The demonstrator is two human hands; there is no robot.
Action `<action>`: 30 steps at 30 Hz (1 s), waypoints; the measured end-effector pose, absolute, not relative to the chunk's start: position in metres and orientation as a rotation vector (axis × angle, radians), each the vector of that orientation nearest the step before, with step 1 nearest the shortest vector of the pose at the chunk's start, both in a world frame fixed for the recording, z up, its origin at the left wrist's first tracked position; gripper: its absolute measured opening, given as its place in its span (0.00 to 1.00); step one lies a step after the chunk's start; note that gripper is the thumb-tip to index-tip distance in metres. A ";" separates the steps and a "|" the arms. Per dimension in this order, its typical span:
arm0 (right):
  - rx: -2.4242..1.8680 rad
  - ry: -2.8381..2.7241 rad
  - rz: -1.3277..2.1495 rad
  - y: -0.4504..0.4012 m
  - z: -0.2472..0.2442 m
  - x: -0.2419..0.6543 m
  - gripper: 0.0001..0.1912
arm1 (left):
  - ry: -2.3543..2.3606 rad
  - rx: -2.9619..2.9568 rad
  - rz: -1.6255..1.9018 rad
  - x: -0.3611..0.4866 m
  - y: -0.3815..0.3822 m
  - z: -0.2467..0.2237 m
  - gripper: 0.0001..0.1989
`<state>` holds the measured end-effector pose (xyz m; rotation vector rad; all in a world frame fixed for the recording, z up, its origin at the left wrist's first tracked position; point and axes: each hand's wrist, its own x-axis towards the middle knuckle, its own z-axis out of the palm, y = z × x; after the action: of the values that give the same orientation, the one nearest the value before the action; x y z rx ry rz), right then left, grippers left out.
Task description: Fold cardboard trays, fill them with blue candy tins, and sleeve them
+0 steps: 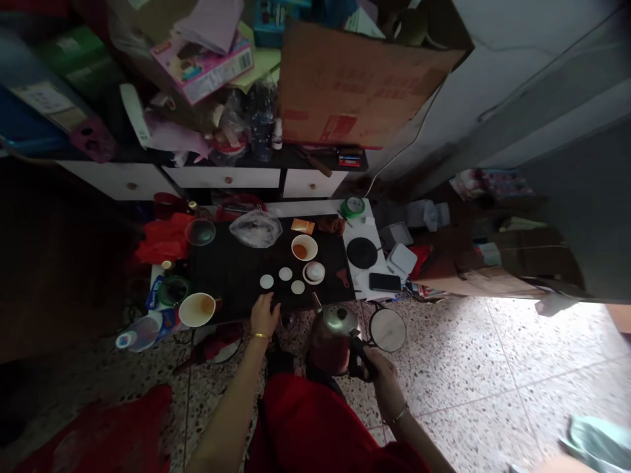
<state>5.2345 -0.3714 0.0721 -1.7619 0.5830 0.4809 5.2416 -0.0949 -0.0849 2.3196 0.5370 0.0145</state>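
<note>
My right hand (384,374) is wrapped round the black handle of a metal kettle (331,345), held in front of the tray's near edge with its spout toward the tray. At that edge, my left hand (265,316) has its thumb apart from the fingers and nothing visible in it. Just beyond its fingertips sits a small white teacup (267,282), with a second teacup (285,274) and a third teacup (298,287) to its right. A lidded white gaiwan (314,272) stands beside them on the dark tea tray (231,276). Behind it is a paper cup (304,247) with brownish contents.
A larger paper cup (197,309) stands at the tray's left front corner. Farther back lie a clear plastic bag (256,228) and an orange packet (302,226). On the right are a phone (385,282), a black round plate (362,253) and green tape (352,207). A round stool (388,330) is below.
</note>
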 end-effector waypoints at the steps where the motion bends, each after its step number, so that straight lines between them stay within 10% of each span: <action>1: -1.762 0.591 0.473 -0.374 0.072 5.235 0.25 | 0.505 2.341 -0.014 5.248 -0.100 -0.085 0.16; 17: -1.693 0.744 0.459 -0.418 0.064 5.234 0.25 | 0.429 2.933 -0.318 5.340 -0.108 -0.067 0.30; 30: -1.679 0.782 0.424 -0.437 0.063 5.229 0.25 | 0.228 3.021 -0.629 5.395 -0.091 -0.066 0.18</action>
<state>5.2292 -0.4365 0.0629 -1.6791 0.7816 0.4240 5.3948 -0.0911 -0.0658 3.0209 0.2279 -0.6292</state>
